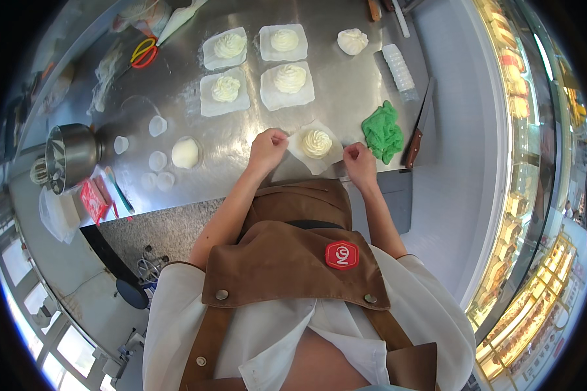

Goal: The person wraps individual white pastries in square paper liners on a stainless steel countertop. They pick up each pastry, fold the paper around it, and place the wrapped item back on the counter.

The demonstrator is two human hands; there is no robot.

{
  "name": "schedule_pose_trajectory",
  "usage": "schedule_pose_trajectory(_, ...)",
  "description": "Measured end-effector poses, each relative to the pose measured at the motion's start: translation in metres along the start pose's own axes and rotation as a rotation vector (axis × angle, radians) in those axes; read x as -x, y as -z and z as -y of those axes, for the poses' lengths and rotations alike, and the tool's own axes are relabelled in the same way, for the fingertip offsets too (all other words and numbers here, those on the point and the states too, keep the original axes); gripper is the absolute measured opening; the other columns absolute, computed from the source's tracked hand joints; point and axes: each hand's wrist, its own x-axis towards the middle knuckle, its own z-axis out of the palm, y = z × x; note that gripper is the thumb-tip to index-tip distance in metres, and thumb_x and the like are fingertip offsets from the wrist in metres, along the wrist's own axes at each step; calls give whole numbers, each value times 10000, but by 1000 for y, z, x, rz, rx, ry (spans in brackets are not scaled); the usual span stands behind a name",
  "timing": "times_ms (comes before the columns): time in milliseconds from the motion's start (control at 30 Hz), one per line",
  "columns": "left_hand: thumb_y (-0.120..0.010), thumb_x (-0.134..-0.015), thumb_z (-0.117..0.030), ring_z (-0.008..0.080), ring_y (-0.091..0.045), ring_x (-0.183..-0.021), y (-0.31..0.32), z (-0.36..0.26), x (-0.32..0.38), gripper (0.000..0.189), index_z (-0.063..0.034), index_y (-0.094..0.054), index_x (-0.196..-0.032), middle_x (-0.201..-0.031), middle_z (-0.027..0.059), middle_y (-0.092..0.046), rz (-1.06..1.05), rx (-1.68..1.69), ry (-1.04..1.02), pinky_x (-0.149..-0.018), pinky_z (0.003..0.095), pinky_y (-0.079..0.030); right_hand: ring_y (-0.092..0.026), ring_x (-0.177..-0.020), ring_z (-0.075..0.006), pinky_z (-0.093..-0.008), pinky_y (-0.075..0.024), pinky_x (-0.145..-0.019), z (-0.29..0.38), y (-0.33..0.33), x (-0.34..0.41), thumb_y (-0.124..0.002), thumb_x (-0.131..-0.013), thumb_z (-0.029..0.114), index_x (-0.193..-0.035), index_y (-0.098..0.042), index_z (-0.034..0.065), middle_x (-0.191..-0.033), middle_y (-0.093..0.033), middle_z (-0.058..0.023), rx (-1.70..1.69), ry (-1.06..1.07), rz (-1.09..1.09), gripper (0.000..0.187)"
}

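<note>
A square white wrapper (318,165) lies before me near the front edge of the steel table, turned so that its corners point at my hands. On its middle sits a piped swirl of pale cream (317,143). My left hand (269,149) pinches the wrapper's left corner between thumb and fingers. At the opposite corner, my right hand (360,163) has its fingertips closed on the edge. Farther back are several flat wrappers, each bearing cream, such as the near right one (274,100). A gathered white parcel (352,41) rests at the back right.
Beside my right hand lies a crumpled green cloth (383,132), then a wooden-handled knife (420,122) and a sleeve of stacked white cups (398,68). Leftward are loose cups (158,125), a round white ball (185,152), a steel pot (73,156), scissors (144,52) and a piping bag (181,19).
</note>
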Motion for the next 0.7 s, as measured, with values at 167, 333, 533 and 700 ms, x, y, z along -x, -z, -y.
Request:
schedule_pose_trajectory(167,-661,-820,-129,190,-658,-749,4,5,-11,121,-39,-682,-897,-807,77,-686,-76,-1,-13,-717,313,-525,-664,-776,-228,-336,-515,-710,15,-6,-43,-598,-892,53,-957,-647,9,-872,-684,-135,-77,298,-9,92)
schedule_pose_trajectory(333,-666,-829,-118,186,-661,-739,19,-21,-26,88,-48,-677,-880,-806,72,-695,-180,-103,-93,-711,312,-525,-645,-802,-206,-324,-507,-733,37,-19,-83,-615,-867,12,-1007,-645,27,-909,-658,-109,6,536,201,143)
schedule_pose_trajectory(533,-623,-867,-191,317,-683,-816,-1,-9,14,133,-67,-666,-880,-839,132,-700,-264,-199,-25,-745,402,-532,-622,-790,-332,-410,-504,-710,36,-21,-91,-630,-804,41,-950,-616,61,-877,-613,-132,114,494,288,148)
schedule_pose_trajectory(700,-612,-825,-130,354,-629,-910,-36,-6,41,123,-38,-644,-900,-900,167,-662,-283,-193,67,-805,449,-503,-624,-784,-315,-409,-504,-701,39,-16,-82,-650,-797,49,-938,-586,37,-883,-609,-137,23,313,334,155)
